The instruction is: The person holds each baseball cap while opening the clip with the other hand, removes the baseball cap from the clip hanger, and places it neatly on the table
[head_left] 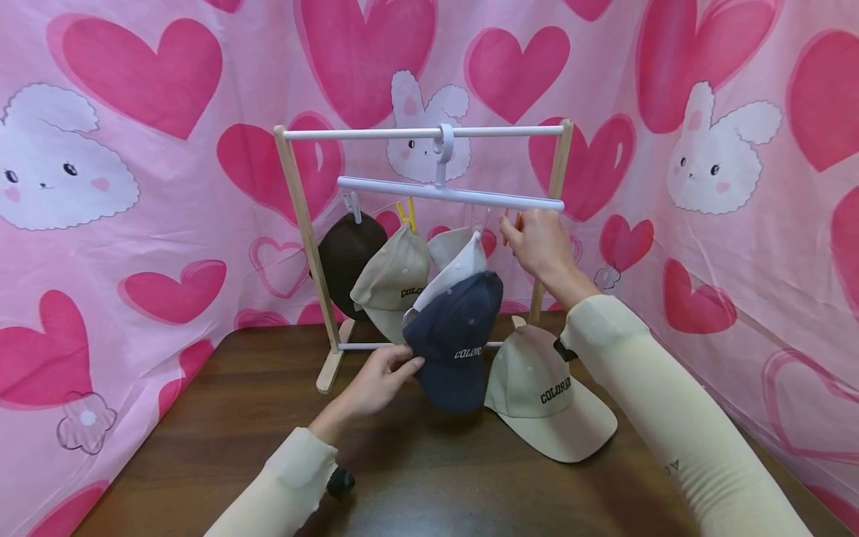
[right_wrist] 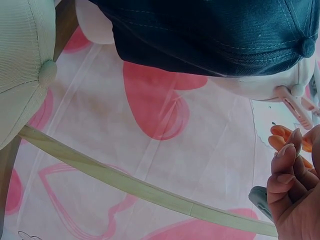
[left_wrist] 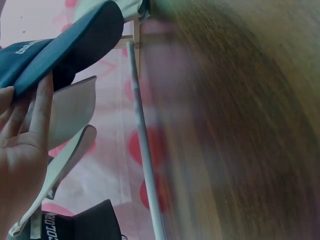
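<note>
My left hand pinches the edge of a navy baseball cap between thumb and fingers. In the left wrist view the fingers lie under that cap's brim. Up at the right end of the white hanger, my right hand holds an orange clothespin. Its finger curl is plain in the right wrist view, where a grey clip shows beside the hand. Behind the navy cap hangs a white cap with a pink clip on it.
A beige cap hangs from a yellow clothespin, and a dark brown cap from a white one. The hanger hooks over the rack's top bar. Another beige cap lies on the wooden table, front right.
</note>
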`<action>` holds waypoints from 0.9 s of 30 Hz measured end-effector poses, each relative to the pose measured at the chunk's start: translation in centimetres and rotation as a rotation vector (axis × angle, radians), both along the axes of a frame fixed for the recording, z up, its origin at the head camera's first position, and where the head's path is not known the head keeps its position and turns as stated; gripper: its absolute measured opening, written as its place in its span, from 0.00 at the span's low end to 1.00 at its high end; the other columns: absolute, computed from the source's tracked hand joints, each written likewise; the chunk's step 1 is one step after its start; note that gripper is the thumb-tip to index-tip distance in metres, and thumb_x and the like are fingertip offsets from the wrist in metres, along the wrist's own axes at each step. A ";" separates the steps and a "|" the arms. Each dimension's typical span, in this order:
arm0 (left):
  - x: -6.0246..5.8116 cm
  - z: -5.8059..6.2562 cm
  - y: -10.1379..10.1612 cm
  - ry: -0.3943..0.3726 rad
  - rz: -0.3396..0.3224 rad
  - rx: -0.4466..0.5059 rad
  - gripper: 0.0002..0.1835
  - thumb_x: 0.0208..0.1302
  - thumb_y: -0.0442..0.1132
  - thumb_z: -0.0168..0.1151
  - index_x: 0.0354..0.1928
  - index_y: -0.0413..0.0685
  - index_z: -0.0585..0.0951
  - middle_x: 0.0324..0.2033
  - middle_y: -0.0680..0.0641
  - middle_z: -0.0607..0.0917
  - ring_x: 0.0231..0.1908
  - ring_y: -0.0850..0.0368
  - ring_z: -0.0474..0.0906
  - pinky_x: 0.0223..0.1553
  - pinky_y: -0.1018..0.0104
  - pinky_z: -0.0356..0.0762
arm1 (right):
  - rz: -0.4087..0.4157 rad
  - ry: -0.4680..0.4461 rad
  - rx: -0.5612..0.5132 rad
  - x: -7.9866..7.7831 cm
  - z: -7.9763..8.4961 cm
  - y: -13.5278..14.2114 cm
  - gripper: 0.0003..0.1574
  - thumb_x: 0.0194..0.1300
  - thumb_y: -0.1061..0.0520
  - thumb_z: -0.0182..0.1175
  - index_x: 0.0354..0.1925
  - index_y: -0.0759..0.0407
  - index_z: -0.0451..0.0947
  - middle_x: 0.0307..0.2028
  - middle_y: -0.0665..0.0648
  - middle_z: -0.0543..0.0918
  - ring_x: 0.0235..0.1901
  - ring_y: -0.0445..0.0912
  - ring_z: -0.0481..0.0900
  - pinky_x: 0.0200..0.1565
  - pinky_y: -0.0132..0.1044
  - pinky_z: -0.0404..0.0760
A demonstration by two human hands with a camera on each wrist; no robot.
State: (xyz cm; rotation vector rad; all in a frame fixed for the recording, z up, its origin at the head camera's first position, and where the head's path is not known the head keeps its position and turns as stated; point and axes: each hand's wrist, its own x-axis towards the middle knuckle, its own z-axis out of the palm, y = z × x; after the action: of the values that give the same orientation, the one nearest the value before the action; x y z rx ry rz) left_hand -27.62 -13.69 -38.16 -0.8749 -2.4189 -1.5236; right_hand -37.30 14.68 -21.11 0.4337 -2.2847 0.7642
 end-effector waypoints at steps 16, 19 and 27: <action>0.5 -0.5 -0.7 -0.079 -0.101 0.006 0.12 0.77 0.38 0.57 0.34 0.40 0.81 0.31 0.43 0.78 0.37 0.53 0.82 0.41 0.49 0.85 | 0.000 0.001 0.005 0.1 0.0 0.0 0.25 0.76 0.47 0.58 0.29 0.63 0.85 0.19 0.59 0.80 0.16 0.51 0.73 0.19 0.40 0.73; 0.5 -0.6 -0.8 -0.088 -0.116 0.025 0.12 0.77 0.37 0.57 0.34 0.39 0.81 0.32 0.42 0.79 0.37 0.55 0.82 0.42 0.47 0.85 | -0.001 -0.002 0.005 0.1 -0.1 0.0 0.25 0.76 0.47 0.58 0.29 0.63 0.85 0.19 0.60 0.80 0.16 0.52 0.73 0.19 0.40 0.73; 0.7 -0.5 -1.0 -0.187 -0.180 0.097 0.12 0.77 0.34 0.56 0.34 0.32 0.79 0.32 0.42 0.80 0.37 0.57 0.83 0.45 0.46 0.85 | -0.005 -0.018 0.005 0.3 -0.1 -0.1 0.25 0.76 0.46 0.57 0.29 0.61 0.85 0.20 0.59 0.80 0.17 0.52 0.74 0.20 0.40 0.74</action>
State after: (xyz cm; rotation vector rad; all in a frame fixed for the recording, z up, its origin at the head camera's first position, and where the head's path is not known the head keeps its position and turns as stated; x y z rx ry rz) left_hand -26.89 -14.74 -38.63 -0.9948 -2.4219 -1.8479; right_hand -37.01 14.62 -21.20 0.4250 -2.3044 0.7627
